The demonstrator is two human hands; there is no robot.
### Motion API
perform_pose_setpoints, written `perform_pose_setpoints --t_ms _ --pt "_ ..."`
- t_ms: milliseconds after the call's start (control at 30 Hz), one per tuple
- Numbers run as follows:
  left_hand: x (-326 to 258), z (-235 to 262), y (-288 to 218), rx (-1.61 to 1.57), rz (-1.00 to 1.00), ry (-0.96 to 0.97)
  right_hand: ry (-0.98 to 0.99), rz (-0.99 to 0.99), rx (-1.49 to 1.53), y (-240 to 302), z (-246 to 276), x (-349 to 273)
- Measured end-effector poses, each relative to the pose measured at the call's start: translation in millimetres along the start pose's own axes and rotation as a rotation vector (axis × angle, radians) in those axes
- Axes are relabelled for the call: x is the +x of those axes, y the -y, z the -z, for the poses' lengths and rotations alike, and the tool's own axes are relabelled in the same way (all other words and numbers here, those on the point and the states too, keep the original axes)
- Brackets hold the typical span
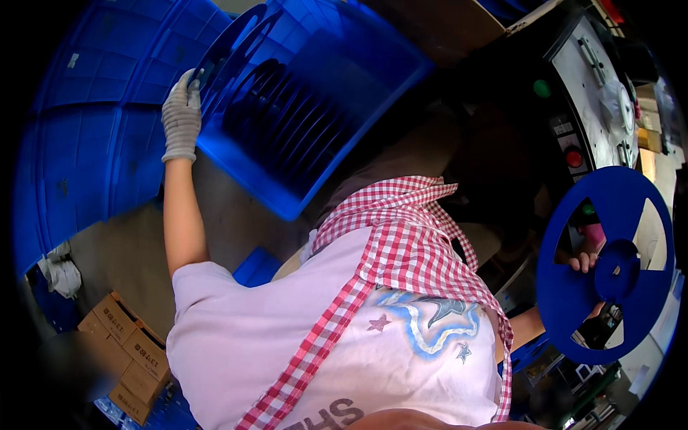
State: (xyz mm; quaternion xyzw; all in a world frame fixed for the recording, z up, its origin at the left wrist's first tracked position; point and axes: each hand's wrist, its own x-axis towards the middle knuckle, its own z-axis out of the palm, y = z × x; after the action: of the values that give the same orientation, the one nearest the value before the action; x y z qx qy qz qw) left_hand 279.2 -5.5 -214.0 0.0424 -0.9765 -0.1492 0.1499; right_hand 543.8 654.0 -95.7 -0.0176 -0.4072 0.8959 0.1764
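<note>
My left hand [181, 118], in a pale knitted glove, is closed on the rim of a dark reel [228, 54] at the upper left edge of a blue plastic bin [290, 204]. Inside the bin, several dark reels [287, 129] stand on edge in a row. Out at the right, my right hand [584, 263] holds a blue plastic reel [562, 301] upright. Its bare fingertips show through one of the reel's cut-out windows, and the reel hides most of the hand.
Stacked blue crates [79, 158] form a wall on the left. Cardboard boxes [125, 351] sit at the lower left. On the right stands a machine with a pale top [595, 93], a green button [542, 89] and a red button [573, 158]. A small blue container [256, 267] lies low beside me.
</note>
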Motion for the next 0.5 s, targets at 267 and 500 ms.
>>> perform_pose_setpoints --t_ms 267,500 --pt "22.2 -55.3 56.0 0.136 -0.041 0.135 0.052 -0.013 -0.01 4.7 -6.7 14.2" --pt "92.4 -65.9 -65.6 -0.064 -0.244 0.062 0.046 0.015 0.016 -2.9 -12.8 26.0"
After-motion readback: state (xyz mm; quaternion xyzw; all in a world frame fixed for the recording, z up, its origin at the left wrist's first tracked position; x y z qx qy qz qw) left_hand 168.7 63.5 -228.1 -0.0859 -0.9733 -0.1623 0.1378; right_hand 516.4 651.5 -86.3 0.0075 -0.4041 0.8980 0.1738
